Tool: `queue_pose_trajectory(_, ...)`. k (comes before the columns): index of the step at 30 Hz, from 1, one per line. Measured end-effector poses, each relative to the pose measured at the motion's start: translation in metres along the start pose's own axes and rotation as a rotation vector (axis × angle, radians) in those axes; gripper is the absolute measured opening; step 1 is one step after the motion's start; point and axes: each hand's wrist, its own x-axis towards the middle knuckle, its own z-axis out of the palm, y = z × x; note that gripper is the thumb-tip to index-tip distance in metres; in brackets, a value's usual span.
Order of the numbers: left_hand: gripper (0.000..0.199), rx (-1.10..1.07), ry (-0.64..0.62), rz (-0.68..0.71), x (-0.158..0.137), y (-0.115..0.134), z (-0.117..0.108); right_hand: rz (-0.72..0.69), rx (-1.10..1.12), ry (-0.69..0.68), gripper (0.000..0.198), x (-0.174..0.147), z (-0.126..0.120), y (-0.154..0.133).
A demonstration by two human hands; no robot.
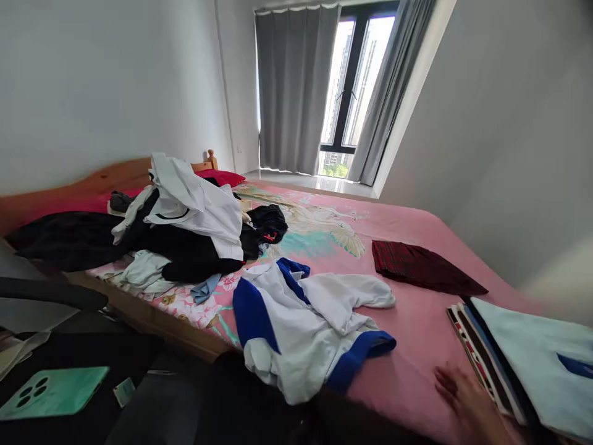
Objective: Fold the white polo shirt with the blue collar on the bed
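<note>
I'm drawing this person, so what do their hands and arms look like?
Only the right hand shows: it has no glove. The bit of arm behind it is bare, with no sleeve in view. It's blurry, so I can't tell about rings. The left hand isn't in the picture.

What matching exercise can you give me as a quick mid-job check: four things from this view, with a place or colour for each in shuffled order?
Things:
1. Right hand
2. Crumpled top
3. Checked garment
4. Phone

Places and colours:
A. Dark red
B. In the picture's lower left corner
C. Beside the folded stack
D. White with blue panels

Right pairs: 1-C, 2-D, 3-A, 4-B
</note>
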Motion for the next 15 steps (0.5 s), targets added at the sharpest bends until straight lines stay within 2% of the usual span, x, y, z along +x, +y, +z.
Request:
queue_pose_trajectory(2,0.023,-0.006,0.017,-0.083,-0.024,-0.021,0.0,0.038,0.061,0.055,0.053,-0.016,-0.029,0.03)
queue_pose_trajectory(4,0.026,0.001,0.087,-0.19,-0.045,-0.047,-0.015,0.065,0.017,0.118,0.056,-0.036,-0.041,0.041)
queue_pose_trajectory(5,0.028,0.011,0.158,-0.258,-0.054,-0.062,-0.028,0.088,-0.047,0.124,0.058,-0.048,-0.039,0.04)
queue_pose_trajectory(6,0.027,0.025,0.321,-0.363,-0.063,-0.076,-0.044,0.118,-0.121,0.1,0.061,-0.061,-0.031,0.038)
queue_pose_trajectory(7,0.025,0.036,0.471,-0.435,-0.071,-0.09,-0.062,0.151,-0.202,0.04,0.064,-0.075,-0.019,0.034)
queue_pose_trajectory(9,0.033,0.07,0.773,-0.497,-0.089,-0.115,-0.098,0.199,-0.337,-0.205,0.067,-0.106,0.017,0.028)
queue_pose_trajectory(11,0.043,0.074,1.009,-0.553,-0.107,-0.132,-0.129,0.185,-0.435,-0.41,0.067,-0.136,0.059,0.028)
queue_pose_trajectory(13,0.05,0.073,1.145,-0.599,-0.121,-0.143,-0.152,0.151,-0.52,-0.527,0.068,-0.159,0.098,0.034)
queue_pose_trajectory(15,0.053,0.083,1.152,-0.613,-0.13,-0.149,-0.164,0.126,-0.544,-0.614,0.065,-0.172,0.125,0.042)
